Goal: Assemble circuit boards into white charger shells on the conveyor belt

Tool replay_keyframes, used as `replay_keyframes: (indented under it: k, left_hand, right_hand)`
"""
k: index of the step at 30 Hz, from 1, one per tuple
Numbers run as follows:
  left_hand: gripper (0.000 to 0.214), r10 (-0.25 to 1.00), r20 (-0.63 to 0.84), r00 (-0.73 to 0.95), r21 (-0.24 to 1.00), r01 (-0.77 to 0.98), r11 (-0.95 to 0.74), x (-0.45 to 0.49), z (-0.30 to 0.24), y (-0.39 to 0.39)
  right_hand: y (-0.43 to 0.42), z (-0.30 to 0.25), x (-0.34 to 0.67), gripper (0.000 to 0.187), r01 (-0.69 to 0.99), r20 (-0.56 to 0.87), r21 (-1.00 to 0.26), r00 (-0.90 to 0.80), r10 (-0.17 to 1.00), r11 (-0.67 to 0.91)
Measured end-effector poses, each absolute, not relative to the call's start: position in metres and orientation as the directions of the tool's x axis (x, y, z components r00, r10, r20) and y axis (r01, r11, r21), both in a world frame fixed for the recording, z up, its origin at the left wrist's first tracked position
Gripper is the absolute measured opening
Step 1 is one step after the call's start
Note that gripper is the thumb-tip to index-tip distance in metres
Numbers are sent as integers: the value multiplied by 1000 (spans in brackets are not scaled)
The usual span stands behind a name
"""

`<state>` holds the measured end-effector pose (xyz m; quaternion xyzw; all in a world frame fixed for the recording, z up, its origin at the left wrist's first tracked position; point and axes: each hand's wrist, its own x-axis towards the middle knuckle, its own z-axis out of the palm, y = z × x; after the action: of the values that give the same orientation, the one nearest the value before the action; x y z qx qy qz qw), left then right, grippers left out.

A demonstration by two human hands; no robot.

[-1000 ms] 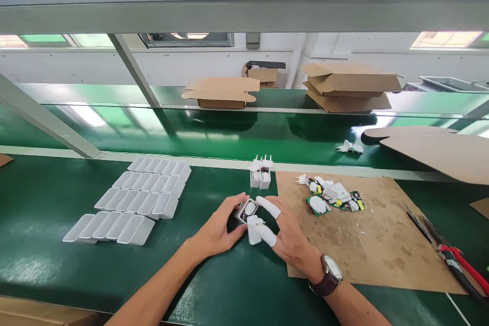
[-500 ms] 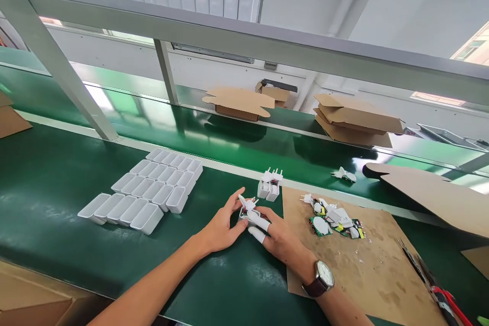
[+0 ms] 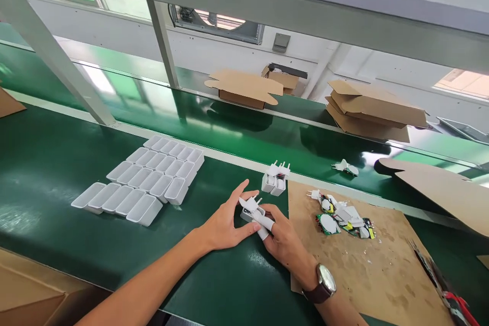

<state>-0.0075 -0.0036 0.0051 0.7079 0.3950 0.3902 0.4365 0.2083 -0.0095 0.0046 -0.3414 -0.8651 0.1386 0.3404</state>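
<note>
A white plug adapter (image 3: 251, 206) with two pins is between my hands, its plug part sitting tilted at the mouth of a small white case. My left hand (image 3: 225, 221) has its thumb pressed on the near side of the case and its fingers curved behind. From the right, my right hand (image 3: 286, 239) grips the case, with white covers on some fingertips and a watch (image 3: 326, 280) at the wrist. Just beyond stand two more cases with plugs (image 3: 274, 183), side by side. My fingers partly hide the held case.
Rows of open white cases (image 3: 148, 175) lie to the left. On a brown cardboard sheet (image 3: 344, 275) at right are several circuit boards (image 3: 328, 224) and red-handled tweezers or pliers (image 3: 454, 303). One loose plug piece (image 3: 346, 167) lies farther back. Flattened cartons (image 3: 374, 109) rest behind.
The view has tilted down slightly. Both hands keep hold of the plug adapter; the plug part leans a little differently, and my right fingers have shifted around the case.
</note>
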Motion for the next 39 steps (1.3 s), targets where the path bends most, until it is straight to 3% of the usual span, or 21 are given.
replay_keyframes:
  k: [6,9,18,28,34,39]
  left_hand:
    - [100,876,328,353,886,206,-415,-8,5,-4]
    - [100,870,374,321,866,214,-452,-6,4,-4]
    - [72,879,409,245,860,219,-461,-3,-2,-1]
    - [66,878,401,262,844,268,-466,-5,-1,2]
    - [66,889,380,255,851,280,-445,-6,-1,2]
    - [67,907,317,278,877,279,-392,-8,-1,2]
  right_hand:
    - [-14,9,210,47,493,579,-455,-470,667,742]
    - [-16,10,210,46,492,542,-475,-489,683,730]
    - [-18,8,206,43,556,436,-482,-519,736,677]
    - [-18,5,206,34,513,492,-555,-432,756,655]
    - [-17,-1,204,37,464,450,-693,-321,834,552]
    - [-16,4,204,42,488,427,-613,-457,780,621]
